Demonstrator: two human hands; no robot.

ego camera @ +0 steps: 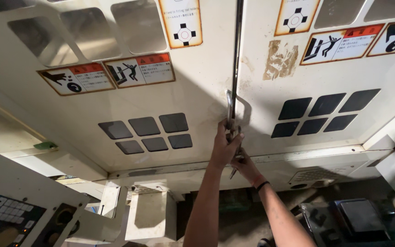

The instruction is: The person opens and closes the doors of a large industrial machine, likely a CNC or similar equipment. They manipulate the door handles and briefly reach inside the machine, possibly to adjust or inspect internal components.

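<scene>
Two cream machine doors meet at a dark vertical seam (237, 55). A metal bar handle (229, 106) stands on the left door (193, 87) just beside the seam. My left hand (226, 145) is closed around the lower end of this handle. My right hand (245, 167), with a black band at the wrist, sits just below and behind the left one, gripping a metal handle end (232, 174) at the foot of the right door (261, 114). Its fingers are partly hidden by my left hand.
Both doors carry warning stickers (140, 69) and groups of dark square panes (146, 132). A grey control panel with a keypad (3, 217) juts out at the lower left. A cream box (151, 215) stands below the doors, and dark equipment (362, 219) lies at the lower right.
</scene>
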